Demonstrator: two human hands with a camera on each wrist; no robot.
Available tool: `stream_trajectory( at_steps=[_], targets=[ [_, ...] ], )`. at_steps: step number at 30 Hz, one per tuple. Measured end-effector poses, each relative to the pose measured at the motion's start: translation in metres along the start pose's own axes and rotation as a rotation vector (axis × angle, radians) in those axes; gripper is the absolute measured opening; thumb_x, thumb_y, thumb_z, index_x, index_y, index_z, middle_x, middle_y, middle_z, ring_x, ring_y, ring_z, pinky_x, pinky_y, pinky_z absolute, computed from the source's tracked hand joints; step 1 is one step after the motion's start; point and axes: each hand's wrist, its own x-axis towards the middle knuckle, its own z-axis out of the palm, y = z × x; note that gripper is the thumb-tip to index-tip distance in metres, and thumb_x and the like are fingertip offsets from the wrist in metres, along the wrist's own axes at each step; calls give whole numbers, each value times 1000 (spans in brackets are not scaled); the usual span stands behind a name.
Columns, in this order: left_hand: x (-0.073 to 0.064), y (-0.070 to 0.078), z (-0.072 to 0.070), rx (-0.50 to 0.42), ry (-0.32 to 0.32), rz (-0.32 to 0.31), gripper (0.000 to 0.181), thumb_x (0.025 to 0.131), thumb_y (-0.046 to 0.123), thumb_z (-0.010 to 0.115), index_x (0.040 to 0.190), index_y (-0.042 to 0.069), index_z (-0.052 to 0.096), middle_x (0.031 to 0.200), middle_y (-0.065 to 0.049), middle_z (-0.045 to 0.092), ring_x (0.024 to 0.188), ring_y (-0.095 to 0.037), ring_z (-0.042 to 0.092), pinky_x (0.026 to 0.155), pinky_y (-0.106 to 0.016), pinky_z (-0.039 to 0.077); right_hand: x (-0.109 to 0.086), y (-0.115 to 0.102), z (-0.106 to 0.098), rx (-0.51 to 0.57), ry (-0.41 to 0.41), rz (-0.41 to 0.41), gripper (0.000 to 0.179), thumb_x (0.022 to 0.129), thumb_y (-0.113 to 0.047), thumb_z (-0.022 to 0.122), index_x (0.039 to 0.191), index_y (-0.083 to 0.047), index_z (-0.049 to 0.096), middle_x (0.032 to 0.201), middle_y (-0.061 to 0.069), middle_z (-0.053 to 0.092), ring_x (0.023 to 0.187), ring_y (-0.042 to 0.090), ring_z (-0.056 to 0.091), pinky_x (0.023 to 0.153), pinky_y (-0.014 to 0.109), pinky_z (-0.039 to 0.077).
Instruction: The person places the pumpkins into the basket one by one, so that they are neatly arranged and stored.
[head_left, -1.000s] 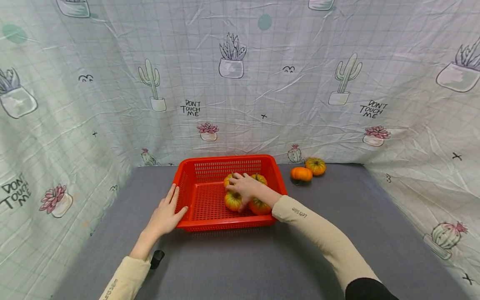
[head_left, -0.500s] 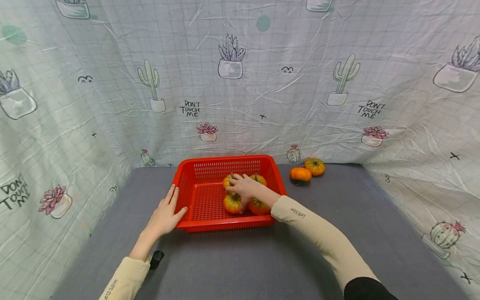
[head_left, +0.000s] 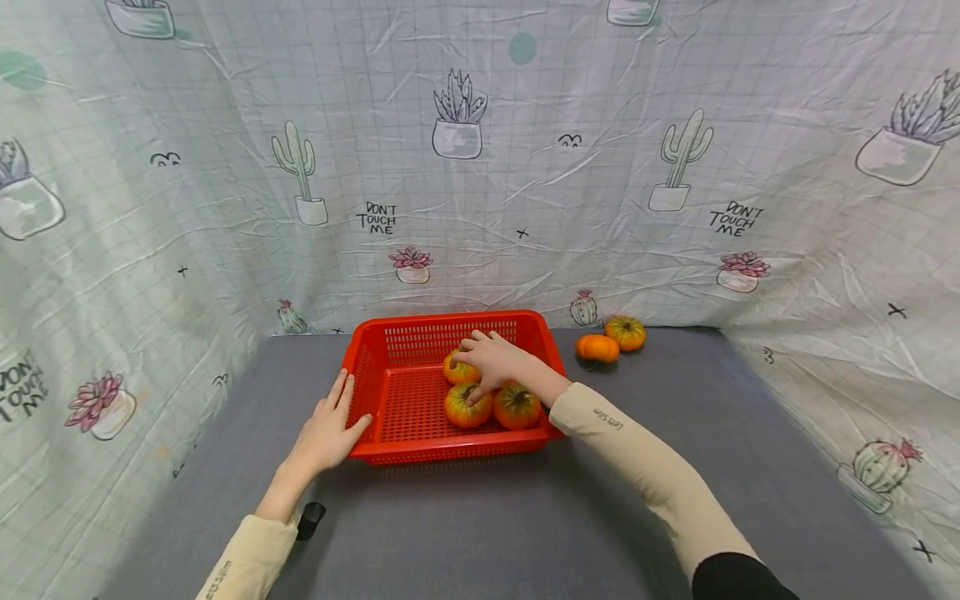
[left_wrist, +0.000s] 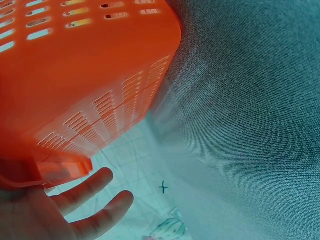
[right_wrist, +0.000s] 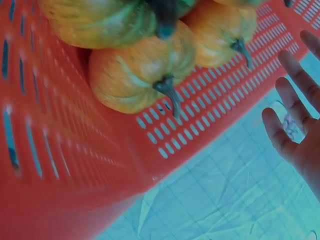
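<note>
In the head view a red plastic basket (head_left: 450, 451) stands on the grey table, with several small yellow-orange pumpkins in its right half. My right hand (head_left: 497, 363) is over them, fingers spread, the thumb overlapping the front-left pumpkin (head_left: 463, 410). Beside that one sits the front-right pumpkin (head_left: 517, 407); the back-left pumpkin (head_left: 459, 372) is partly covered by the hand, and the one behind is mostly hidden. The right wrist view shows the fingers (right_wrist: 290, 102) apart from the pumpkins, holding nothing. My left hand (head_left: 321, 435) rests with straight fingers against the basket's left rim.
On the table right of the basket lie an orange pumpkin (head_left: 597, 348) and a yellow-green striped pumpkin (head_left: 626, 332). A small black object (head_left: 310, 520) is at the left wrist. Printed cloth (head_left: 480, 192) hangs along the back and both sides.
My right hand has lifted off the front pumpkins and shifted slightly back, leaving the front-right pumpkin in plain sight. The left hand and the basket stay put.
</note>
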Motion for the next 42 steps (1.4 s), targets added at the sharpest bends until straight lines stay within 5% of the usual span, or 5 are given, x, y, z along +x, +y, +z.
stream_trajectory(
  at_steps=[6,21,42],
  targets=[
    [2,0,-1,-1,-7,-3,73,88,36,47,142,0,14,150,-16,6,118,-47,34,86,-61,36,-9,2,-12,64,55,-10,66,69,-52,68,125,-22,50,126,4,47,122,28,33,100,55,28],
    [0,2,-3,-8,-17,21,71,90,36,44,142,-1,13,150,-17,5,119,-56,28,86,-64,33,-68,16,-45,57,279,-51,39,77,-38,66,112,-22,57,108,0,54,99,18,40,81,39,36],
    [0,2,-5,-18,-27,4,71,90,36,44,142,0,12,150,-16,4,120,-56,28,86,-64,33,-123,61,15,111,549,46,27,79,-20,65,103,-9,63,96,6,58,85,18,43,69,33,36]
  ],
)
